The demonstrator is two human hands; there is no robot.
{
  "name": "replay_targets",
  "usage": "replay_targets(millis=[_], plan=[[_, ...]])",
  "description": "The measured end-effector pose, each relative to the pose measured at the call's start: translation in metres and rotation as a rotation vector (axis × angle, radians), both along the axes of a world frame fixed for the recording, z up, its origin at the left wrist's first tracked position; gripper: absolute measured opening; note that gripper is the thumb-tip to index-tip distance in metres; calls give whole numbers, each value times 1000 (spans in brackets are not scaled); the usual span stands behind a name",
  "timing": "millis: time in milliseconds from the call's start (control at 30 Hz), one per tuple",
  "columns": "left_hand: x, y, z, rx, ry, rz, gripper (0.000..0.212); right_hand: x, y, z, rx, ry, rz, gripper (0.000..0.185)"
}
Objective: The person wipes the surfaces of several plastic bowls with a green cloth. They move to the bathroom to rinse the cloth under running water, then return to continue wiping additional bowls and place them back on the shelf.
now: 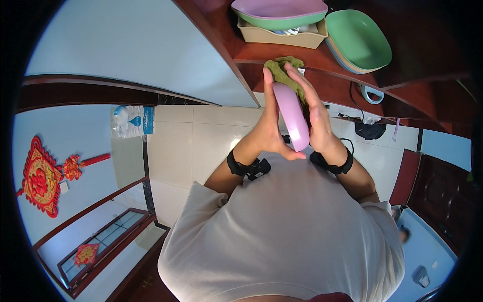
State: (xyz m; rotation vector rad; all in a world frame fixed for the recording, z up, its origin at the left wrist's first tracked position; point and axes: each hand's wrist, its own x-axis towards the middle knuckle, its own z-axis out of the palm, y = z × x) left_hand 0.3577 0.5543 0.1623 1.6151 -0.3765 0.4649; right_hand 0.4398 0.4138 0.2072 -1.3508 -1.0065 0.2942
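Observation:
Between my two hands is a pink plastic dish (292,117), tilted up on its edge. My left hand (271,120) holds it from the left side, thumb under its lower end. On the other side, my right hand (315,113) presses a green cloth (288,75) against the dish; part of the cloth sticks up past my fingertips. On the wooden shelf beyond, a pink and green basin (281,17) rests on a beige plastic basket (281,37) with small items in it. To its right stands a stack of plastic dishes, a green one (358,37) on top.
The reddish-brown wooden shelf unit (256,54) spans the far side, with a light blue handled object (371,93) and a cable lower down. A black bag (369,131) lies near the floor. A blue-white package (132,120) stands by the wall at left. Part of a person (405,234) shows at lower right.

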Motion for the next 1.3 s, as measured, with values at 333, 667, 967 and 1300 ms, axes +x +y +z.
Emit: replay_targets(millis=[333,667,967,1300], plan=[[0,6,-11,-492,122,-199,149,-9,-20,9,30,-649,175,57],[-9,12,2,-818,118,-254,138,-4,-2,14,-100,-438,122,79],[2,4,19,-1011,18,-319,142,-5,17,46,-155,-713,133,97],[6,9,29,-1202,-98,-283,131,-15,12,28,-318,-627,-235,106]])
